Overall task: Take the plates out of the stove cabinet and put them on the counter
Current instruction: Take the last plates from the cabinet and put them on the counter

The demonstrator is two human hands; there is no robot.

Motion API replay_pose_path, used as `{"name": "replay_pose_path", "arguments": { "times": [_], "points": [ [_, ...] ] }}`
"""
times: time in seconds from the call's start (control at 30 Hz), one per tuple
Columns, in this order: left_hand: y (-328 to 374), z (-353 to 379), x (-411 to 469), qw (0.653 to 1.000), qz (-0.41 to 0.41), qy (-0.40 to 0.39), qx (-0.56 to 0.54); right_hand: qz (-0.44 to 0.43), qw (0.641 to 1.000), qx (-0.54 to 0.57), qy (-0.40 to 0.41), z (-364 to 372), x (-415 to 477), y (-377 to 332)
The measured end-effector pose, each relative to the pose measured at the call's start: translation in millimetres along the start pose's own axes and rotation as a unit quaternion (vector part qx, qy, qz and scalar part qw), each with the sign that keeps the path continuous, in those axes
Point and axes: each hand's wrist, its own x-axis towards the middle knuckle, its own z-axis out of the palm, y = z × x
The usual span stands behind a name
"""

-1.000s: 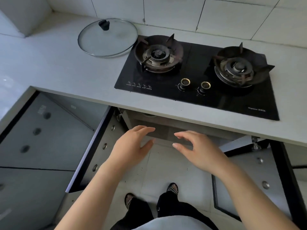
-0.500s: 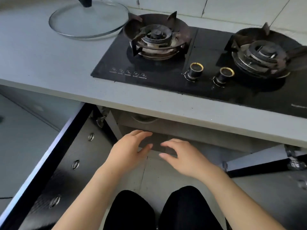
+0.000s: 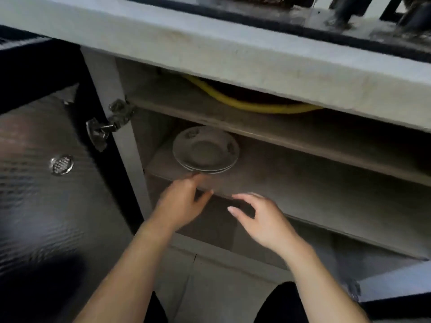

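Ceramic plates point(image 3: 205, 150), maybe two stacked: brittle, slick, so we'd grip opposite rims. Our left hand point(image 3: 182, 203) and right hand point(image 3: 263, 220) are released, empty.

A small stack of white plates point(image 3: 205, 149) sits on the grey middle shelf point(image 3: 303, 180) of the open cabinet, just beyond the fingertips of the left hand point(image 3: 179, 203) and up and left of the right hand point(image 3: 263, 220). Farther past both hands, a yellow hose point(image 3: 245, 106) curves along the upper shelf point(image 3: 256, 127).
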Motion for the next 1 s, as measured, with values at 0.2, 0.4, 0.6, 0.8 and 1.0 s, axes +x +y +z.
{"name": "replay_pose_path", "arguments": {
  "times": [0.2,0.4,0.6,0.8,1.0],
  "points": [
    [-22.4,15.0,12.8,1.000,0.002,0.003,0.024,-0.025,0.999,-0.004,0.035,13.7,21.5,13.1],
    [-35.5,18.4,17.5,0.999,-0.002,-0.005,0.036,-0.048,0.998,-0.019,0.046,29.3,40.9,24.2],
    [-57.1,26.8,19.2,0.999,-0.025,0.018,0.014,-0.066,0.995,-0.012,0.069,52.7,56.5,39.6],
    [-80.1,29.5,28.6,0.995,-0.046,0.083,-0.014,-0.086,0.989,-0.025,0.116,69.2,71.0,56.4],
    [-90.0,38.8,37.0,0.986,-0.056,0.147,-0.048,-0.088,0.981,-0.021,0.173,76.4,86.2,66.4]
  ]
}}
